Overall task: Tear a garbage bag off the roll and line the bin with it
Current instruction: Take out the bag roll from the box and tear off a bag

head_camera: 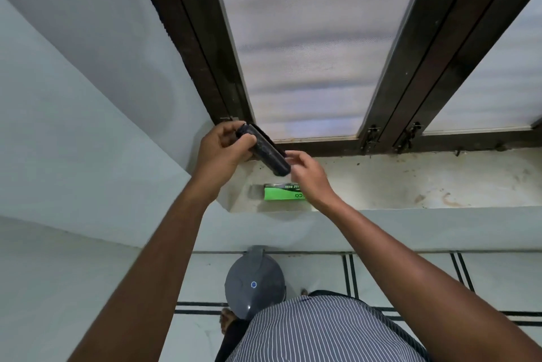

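Head view shows the left hand with fingers curled round the black garbage-bag roll above the windowsill, right hand fingertips loosely pinching at its lower end, so a weak pinch could slip, or the roll drop toward the closed grey bin.

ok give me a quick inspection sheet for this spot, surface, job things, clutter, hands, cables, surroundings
surface: stained window ledge, dirty along the frame.
job's things: black bag roll held above the ledge; grey bin on the floor below, lid down.
clutter: green bag box lying on the ledge.
grippers: left hand grips the roll's upper end; right hand at its lower end, grip unclear.
cables: nothing seen.
surroundings: dark-framed window, pale walls, tiled floor.
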